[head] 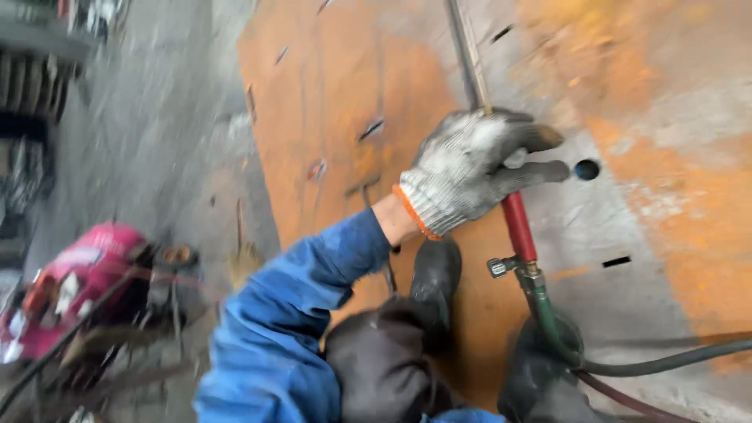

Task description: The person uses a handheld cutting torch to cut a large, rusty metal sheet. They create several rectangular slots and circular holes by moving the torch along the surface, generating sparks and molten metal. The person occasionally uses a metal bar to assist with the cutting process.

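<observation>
My left hand (470, 168), in a grey knit glove with an orange cuff, is shut on a cutting torch (518, 223) with a red handle. The blue sleeve runs in from the lower left. The torch's thin metal tube (468, 59) extends away from the hand across a rusty orange steel plate (337, 86). A valve and a brass fitting (513, 266) sit just below the grip. From there a green hose (650, 364) and a reddish hose (627, 398) trail off to the right. My right hand is not in view.
The plate has several short cut slots and a round hole (586, 169) beside the glove's fingertips. My dark boots (435, 278) stand on the plate near the torch. A red machine (82, 278) with cables sits on the grey floor at the left.
</observation>
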